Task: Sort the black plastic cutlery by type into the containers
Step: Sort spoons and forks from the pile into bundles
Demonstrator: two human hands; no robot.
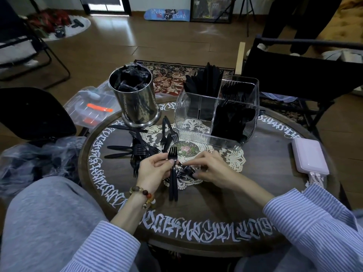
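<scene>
Random background stuff: a pale pink rectangular power bank sat at the right, a clear plastic box with an orange strip at left, and a blue skateboard deck leaned top center.

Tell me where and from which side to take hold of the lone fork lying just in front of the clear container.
Grip the fork by its slim handle, coming down from above on the side toward the steel cylinder. It lies flat on the doily with its tines pointing at you and close to the clear container wall, so the handle's far part is probably the freest for fingers to pinch across its width.
</scene>
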